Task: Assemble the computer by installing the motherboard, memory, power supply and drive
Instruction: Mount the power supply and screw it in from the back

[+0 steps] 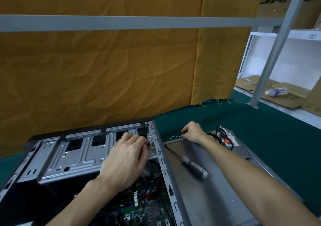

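On the green mat the open case lies flat, the motherboard inside cut off by the bottom edge. Left hand rests on the drive cage, curled fingertips hidden. Beside the screwdriver, right hand pinches at tiny screws; what it grips, I cannot tell.
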